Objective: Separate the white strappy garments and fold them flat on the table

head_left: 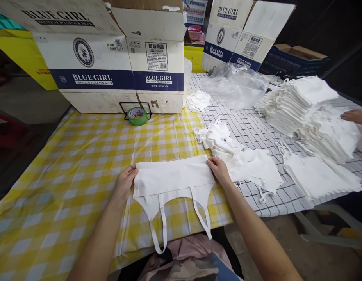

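Observation:
A white camisole (172, 177) lies spread on the yellow checked tablecloth (81, 156), its straps toward me and hanging over the table's front edge. My left hand (126, 178) pinches its far left corner. At the far right corner, my right hand (218, 168) grips the fabric between thumb and fingers. Just beyond my right hand is a loose heap of white garments (245, 160), partly behind my wrist.
A large beer carton (110, 54) stands at the back, with a green tape roll (137, 116) before it. Stacked white garments (289, 105) fill the right side, where another person's hand (355, 116) reaches in. Clear plastic bags (236, 86) lie behind.

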The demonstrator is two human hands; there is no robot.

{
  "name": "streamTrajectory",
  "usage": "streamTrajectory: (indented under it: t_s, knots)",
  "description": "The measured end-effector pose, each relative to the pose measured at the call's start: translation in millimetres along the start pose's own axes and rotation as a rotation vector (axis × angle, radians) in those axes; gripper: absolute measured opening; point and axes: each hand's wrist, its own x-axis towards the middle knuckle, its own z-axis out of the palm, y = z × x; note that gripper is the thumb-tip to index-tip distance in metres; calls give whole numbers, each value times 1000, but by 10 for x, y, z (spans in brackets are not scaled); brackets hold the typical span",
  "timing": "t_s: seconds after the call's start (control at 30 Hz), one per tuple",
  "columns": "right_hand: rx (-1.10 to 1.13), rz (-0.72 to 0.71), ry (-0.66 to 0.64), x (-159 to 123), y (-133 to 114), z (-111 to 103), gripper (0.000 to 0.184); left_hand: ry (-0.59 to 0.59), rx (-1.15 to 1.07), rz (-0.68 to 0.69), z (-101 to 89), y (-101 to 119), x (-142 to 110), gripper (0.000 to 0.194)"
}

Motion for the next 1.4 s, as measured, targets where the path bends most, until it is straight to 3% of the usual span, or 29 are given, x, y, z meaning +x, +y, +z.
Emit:
streamTrajectory:
  t_s: [0.47, 0.57, 0.67, 0.73, 0.83, 0.93, 1.03, 1.1, 1.23, 1.4]
  knots:
    - [115, 16, 36, -35, 13, 28, 28, 37, -102, 64, 19, -11, -38, 38]
    - [117, 25, 98, -132, -41, 40, 28, 73, -108, 99, 27, -29, -58, 38]
    - [32, -67, 187, -342, -127, 25, 25, 45, -62, 137, 23, -28, -127, 45]
    - [-86, -155, 162, -545, -198, -2, 22, -41, 16, 172, 10, -15, -207, 53]
    - [-295, -274, -29, -919, -293, -25, 18, -139, 263, 269, -12, 1, -367, 58]
    - [-474, -327, -209, -1327, -326, 36, 17, -56, 693, 436, 3, -16, -563, 48]
    - [-591, -287, -253, -1670, -284, 166, 16, 41, 986, 608, 109, -92, -761, 42]
    - [-621, -265, -244, -1816, -246, 246, 13, -12, 1054, 709, 241, -176, -868, 41]
    - [-572, -268, -228, -1915, -233, 298, 9, -266, 1096, 862, 587, -341, -979, 40]
    - [-458, -208, -217, -1956, -251, 232, 11, -504, 1122, 898, 953, -398, -1013, 39]
